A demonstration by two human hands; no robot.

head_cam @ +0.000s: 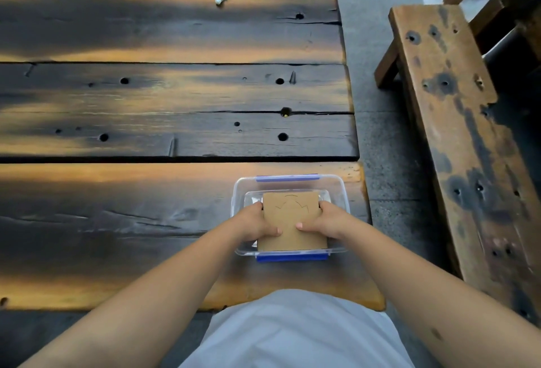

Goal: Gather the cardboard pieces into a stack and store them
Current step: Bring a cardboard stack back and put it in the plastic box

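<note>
Both hands pinch the cardboard: left hand at its 9 o'clock edge, right hand at 3 o'clock. It sits over the box, perhaps partly inside.

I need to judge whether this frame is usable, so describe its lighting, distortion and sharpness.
Head view: patchy warm light streaks the dark wooden table; wide-angle bending curves the table edge and bench; the cardboard stack, gripped by the left hand and right hand over the clear plastic container, is dim but fairly sharp; its walls show faint glare.
</note>
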